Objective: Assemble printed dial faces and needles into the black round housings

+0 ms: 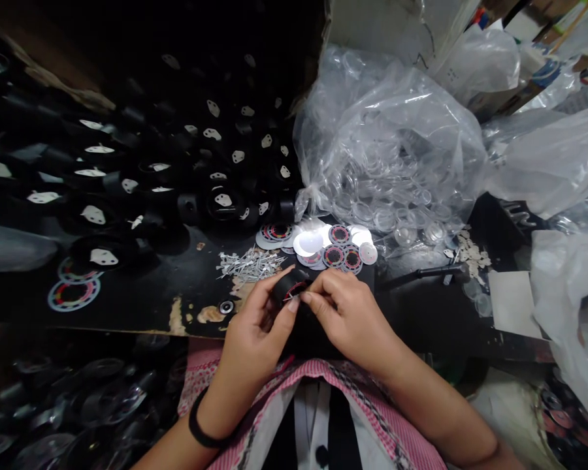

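A black round gauge housing [288,283] with a dark, red-marked dial face sits in my left hand [259,326], the fingers wrapped around it and the thumb at its front edge. My right hand [345,312] pinches at the dial side of the housing; a thin pale pointer [292,297] shows there, partly hidden by the fingertips. Just beyond my hands lies a heap of thin silver pointers [251,264]. Right of that heap are loose printed dial discs [334,256], some face up and some showing plain white backs.
Many black housings with white plates [223,201] fill the left and back. A clear plastic bag [392,143] of transparent covers stands behind. At right lie a black-handled tool [426,274], small pale pieces [473,253] and a white card [512,300]. The table's front edge [142,329] runs near me.
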The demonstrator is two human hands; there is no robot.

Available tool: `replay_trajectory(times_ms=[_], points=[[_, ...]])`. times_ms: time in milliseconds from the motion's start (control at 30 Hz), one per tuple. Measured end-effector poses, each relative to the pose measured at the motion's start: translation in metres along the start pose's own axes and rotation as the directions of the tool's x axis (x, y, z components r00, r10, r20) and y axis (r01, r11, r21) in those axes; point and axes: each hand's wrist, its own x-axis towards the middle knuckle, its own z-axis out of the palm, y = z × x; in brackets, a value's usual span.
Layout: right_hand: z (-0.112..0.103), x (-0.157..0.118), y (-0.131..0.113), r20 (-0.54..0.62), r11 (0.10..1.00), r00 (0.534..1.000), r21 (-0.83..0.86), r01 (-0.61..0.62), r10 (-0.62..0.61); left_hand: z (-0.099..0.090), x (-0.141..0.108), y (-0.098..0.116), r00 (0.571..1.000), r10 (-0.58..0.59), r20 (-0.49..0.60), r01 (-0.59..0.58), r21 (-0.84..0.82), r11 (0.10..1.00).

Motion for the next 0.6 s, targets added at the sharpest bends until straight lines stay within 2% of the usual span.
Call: replay_trajectory(times_ms=[133,233,300,367,400,433,467,500,533,567,600], points=[[0.004,-0.002,-0.002,-0.017,1.000,1.000,0.007,-0.020,0.020,-0.004,-0.002,0.001,0.999,0.046,-0.025,-0.043,0.139,0.989],[0.010,0.000,-0.004,-0.012,0.999,0.999,-0.011,-0.051,0.051,-0.006,-0.001,-0.002,0.998,0.044,-0.043,-0.036,0.179,0.983],[0.008,0.000,-0.003,0.027,0.998,0.997,-0.015,-0.067,0.068,-0.005,0.002,-0.007,0.997,-0.046,-0.054,0.052,0.116,0.992],[-0.003,-0.005,0.003,0.051,0.999,0.997,0.003,-0.053,0.052,-0.002,0.007,-0.013,0.973,-0.231,-0.023,0.230,-0.036,0.972],[-0.013,-0.011,0.008,0.000,0.999,0.999,0.012,-0.046,0.046,0.000,0.009,-0.015,0.950,-0.312,0.005,0.310,-0.129,0.942],[-0.025,-0.019,0.015,-0.121,0.999,0.991,0.011,-0.054,0.055,0.004,0.011,-0.017,0.929,-0.367,0.035,0.366,-0.221,0.904],[-0.039,-0.028,0.024,-0.294,0.997,0.953,0.009,-0.075,0.074,0.007,0.012,-0.018,0.916,-0.397,0.062,0.396,-0.307,0.866],[-0.055,-0.037,0.035,-0.514,0.992,0.851,0.003,-0.130,0.113,0.011,0.013,-0.020,0.908,-0.409,0.090,0.411,-0.379,0.829],[-0.069,-0.044,0.049,-0.713,0.980,0.687,0.003,-0.201,0.143,0.015,0.013,-0.021,0.899,-0.419,0.132,0.432,-0.432,0.792],[-0.082,-0.049,0.066,-0.823,0.971,0.548,0.018,-0.240,0.151,0.019,0.012,-0.022,0.878,-0.437,0.197,0.476,-0.465,0.746],[-0.092,-0.052,0.082,-0.849,0.966,0.499,0.047,-0.254,0.173,0.022,0.012,-0.024,0.839,-0.467,0.281,0.544,-0.476,0.691]])
